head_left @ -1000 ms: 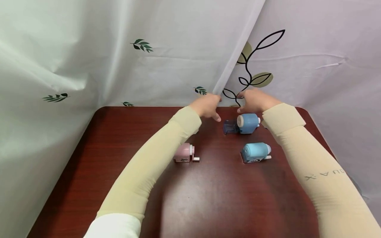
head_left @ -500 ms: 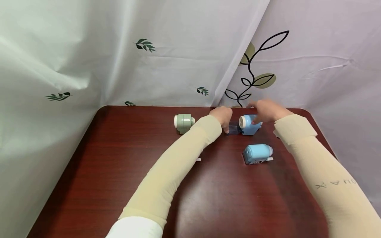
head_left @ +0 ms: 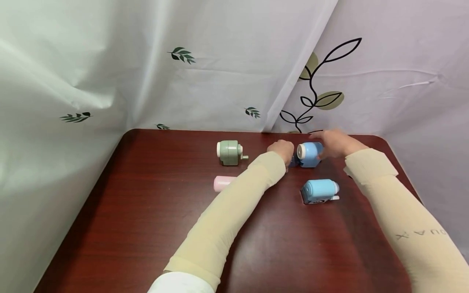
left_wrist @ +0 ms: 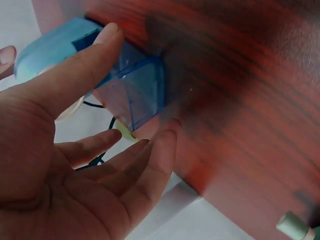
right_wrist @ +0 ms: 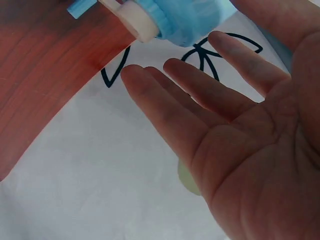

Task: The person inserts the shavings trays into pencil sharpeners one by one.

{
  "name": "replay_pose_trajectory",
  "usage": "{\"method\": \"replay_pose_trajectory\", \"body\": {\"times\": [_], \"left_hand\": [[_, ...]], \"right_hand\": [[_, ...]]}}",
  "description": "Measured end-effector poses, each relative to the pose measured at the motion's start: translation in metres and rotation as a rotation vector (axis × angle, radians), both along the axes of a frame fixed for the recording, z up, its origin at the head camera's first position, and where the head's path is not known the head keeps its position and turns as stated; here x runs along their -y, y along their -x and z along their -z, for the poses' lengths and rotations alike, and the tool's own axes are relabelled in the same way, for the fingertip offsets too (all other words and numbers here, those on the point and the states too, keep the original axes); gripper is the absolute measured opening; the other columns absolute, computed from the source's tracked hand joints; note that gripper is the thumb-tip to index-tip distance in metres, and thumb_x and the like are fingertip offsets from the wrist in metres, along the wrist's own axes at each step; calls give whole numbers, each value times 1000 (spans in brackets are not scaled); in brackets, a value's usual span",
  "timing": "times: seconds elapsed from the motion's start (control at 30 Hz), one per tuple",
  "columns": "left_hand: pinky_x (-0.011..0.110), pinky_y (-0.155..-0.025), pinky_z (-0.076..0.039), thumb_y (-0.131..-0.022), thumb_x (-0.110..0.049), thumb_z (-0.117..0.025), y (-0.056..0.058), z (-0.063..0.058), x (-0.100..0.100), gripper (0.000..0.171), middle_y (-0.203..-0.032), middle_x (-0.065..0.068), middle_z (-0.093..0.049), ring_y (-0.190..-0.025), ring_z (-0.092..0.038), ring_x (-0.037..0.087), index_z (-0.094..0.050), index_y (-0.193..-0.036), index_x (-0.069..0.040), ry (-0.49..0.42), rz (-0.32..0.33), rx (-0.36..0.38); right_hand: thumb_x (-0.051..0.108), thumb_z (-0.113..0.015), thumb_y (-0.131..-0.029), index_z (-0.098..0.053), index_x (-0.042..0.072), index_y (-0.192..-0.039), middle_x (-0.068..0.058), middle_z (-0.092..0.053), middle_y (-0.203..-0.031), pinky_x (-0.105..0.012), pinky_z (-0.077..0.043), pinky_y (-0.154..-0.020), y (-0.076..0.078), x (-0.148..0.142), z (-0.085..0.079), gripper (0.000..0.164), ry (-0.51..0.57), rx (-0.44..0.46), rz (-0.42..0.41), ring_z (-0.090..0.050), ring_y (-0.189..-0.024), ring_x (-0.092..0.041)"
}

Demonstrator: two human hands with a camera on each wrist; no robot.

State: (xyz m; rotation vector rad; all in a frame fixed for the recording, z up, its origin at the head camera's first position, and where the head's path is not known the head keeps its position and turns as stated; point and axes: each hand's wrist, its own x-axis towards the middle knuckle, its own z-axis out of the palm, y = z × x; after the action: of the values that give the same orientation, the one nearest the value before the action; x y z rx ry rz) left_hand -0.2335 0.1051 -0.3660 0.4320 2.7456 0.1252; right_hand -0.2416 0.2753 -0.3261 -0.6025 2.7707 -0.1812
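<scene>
A blue crank pencil sharpener [head_left: 308, 155] stands at the back right of the table. Its clear blue shavings drawer [left_wrist: 145, 92] juts out beside the body; whether it is fully detached I cannot tell. My left hand [head_left: 281, 149] is at the drawer, mostly covering it in the head view. In the left wrist view its thumb passes in front of the sharpener and drawer, while the fingers stay spread, gripping nothing. My right hand [head_left: 338, 143] is at the sharpener's right side, fingers extended and apart in the right wrist view; contact there is unclear.
A light blue sharpener [head_left: 319, 191] sits in front of the blue one. Farther left are a green sharpener [head_left: 230, 153] with its crank and a pink one [head_left: 222, 183], partly hidden by the left sleeve. White patterned cloth [head_left: 205, 89] hangs behind the dark red table [head_left: 146, 195].
My left hand has moved right and down to the drawer, uncovering the green sharpener. My right hand has come down beside the blue sharpener. The view has shifted slightly.
</scene>
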Motion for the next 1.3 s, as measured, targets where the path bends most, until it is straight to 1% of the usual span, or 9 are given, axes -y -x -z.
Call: {"method": "replay_pose_trajectory", "body": {"times": [0.13, 0.2, 0.3, 0.47, 0.7, 0.8, 0.93, 1.07, 1.3], "left_hand": [[35, -77, -57, -95, -16, -69, -1, 6, -1, 24, -127, 3, -64, -103, -65, 17, -72, -119, -20, -17, -42, -13], [36, -77, -57, -99, -16, -63, 0, 9, -2, 21, -124, 1, -66, -101, -66, 16, -73, -116, -21, -32, -62, -29], [36, -75, -57, -100, -15, -61, 0, 13, -2, 19, -120, -1, -69, -99, -67, 16, -74, -112, -22, -57, -71, -47], [35, -72, -58, -100, -14, -62, 4, 18, -2, 19, -115, -1, -71, -94, -69, 15, -75, -112, -20, -87, -56, -54], [32, -63, -56, -91, -10, -73, 10, 21, 1, 17, -104, 0, -72, -80, -67, 14, -75, -106, -17, -99, -21, -52], [32, -63, -57, -85, -10, -80, 12, 22, 2, 22, -101, 0, -72, -80, -67, 14, -75, -105, -17, -102, -8, -54], [32, -65, -58, -80, -10, -85, 13, 22, 3, 30, -105, 0, -73, -84, -68, 14, -76, -107, -17, -108, 2, -55], [32, -65, -57, -78, -10, -87, 12, 22, 2, 35, -108, 0, -72, -83, -67, 14, -75, -110, -16, -111, -1, -55], [31, -62, -55, -77, -10, -87, 11, 23, 2, 32, -105, 1, -73, -79, -64, 13, -76, -107, -16, -103, -5, -47]], "right_hand": [[8, -88, -72, -57, -6, -134, -35, -60, -122, -57, -49, -89, -1, -1, 2, 70, 6, -7, 1, -60, -105, -48], [8, -88, -72, -57, -6, -134, -36, -59, -125, -58, -48, -90, -1, -1, 3, 70, 14, -12, -1, -59, -108, -50], [8, -87, -73, -57, -5, -134, -35, -59, -125, -59, -47, -91, -1, -1, 4, 69, 22, -15, -2, -59, -108, -51], [8, -86, -74, -57, -5, -134, -35, -59, -127, -59, -47, -92, 0, 0, 5, 68, 22, -19, -5, -58, -111, -52], [7, -87, -75, -58, -4, -133, -34, -58, -128, -59, -47, -93, -1, 2, 4, 66, 22, -13, 10, -58, -111, -51], [6, -87, -75, -59, -4, -132, -34, -58, -127, -58, -48, -92, -1, 2, 5, 65, 30, -10, 14, -59, -109, -49], [5, -86, -76, -62, -4, -130, -33, -60, -125, -58, -48, -92, -1, 1, 8, 60, 39, -9, 11, -58, -110, -48], [4, -85, -76, -64, -4, -127, -31, -62, -124, -57, -48, -93, -1, 2, 9, 56, 40, -18, 8, -58, -111, -48], [1, -85, -75, -66, -6, -124, -30, -63, -122, -55, -49, -91, -1, 3, 9, 52, 46, -20, 24, -60, -107, -46]]}}
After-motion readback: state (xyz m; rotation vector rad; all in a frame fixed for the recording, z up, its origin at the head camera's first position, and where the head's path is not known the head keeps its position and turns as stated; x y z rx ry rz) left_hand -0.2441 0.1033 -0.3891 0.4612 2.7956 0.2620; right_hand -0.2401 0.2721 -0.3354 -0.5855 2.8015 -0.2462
